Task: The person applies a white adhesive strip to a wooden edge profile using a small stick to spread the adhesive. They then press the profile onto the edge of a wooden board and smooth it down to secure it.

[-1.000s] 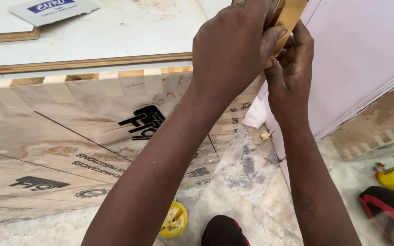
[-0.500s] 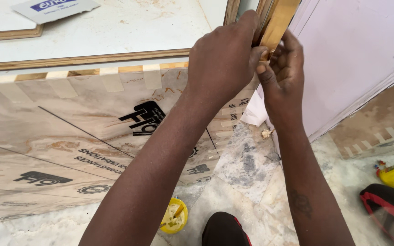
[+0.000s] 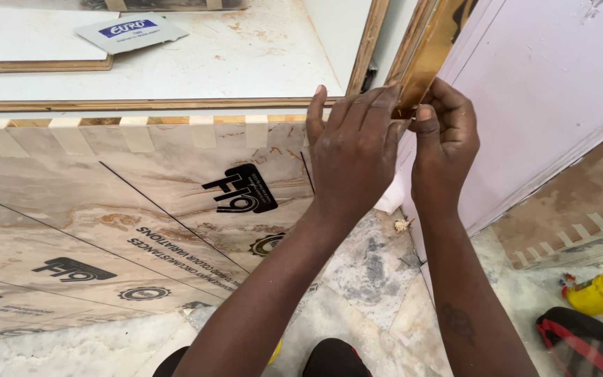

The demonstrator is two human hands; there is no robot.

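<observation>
Pinching a glossy gold edge strip [image 3: 433,52] between both hands, the person works at the point where it meets the corner of a pale lilac panel [image 3: 553,98], near the top middle of the head view. The strip runs up and to the right along the panel's edge and out of the frame; its lower end sits at the fingertips.

The left hand [image 3: 354,150] lies flat-backed towards the camera, its fingers [image 3: 378,101] curled over the strip's lower end from the left. The right hand [image 3: 444,143] closes on the same end from the right, thumb pressed to the gold face. Both grips are clenched on the strip; whether the strip is bonded to the edge or loose cannot be told.

For sound work, the judgement is that pressure should stay even, with the strip kept in line with the panel edge so that it neither kinks nor lifts.

Beyond the hands, a wood-edged white board [image 3: 259,63] lies to the left, with a printed card [image 3: 132,31] on it. Below stands a marble-patterned sheet [image 3: 106,209] under printed film, its top edge held by tape tabs [image 3: 204,131]. On the dusty stone floor [image 3: 364,279] at lower right sit a yellow container [image 3: 601,293] and a black-and-red item [image 3: 584,345], well apart from the work.
</observation>
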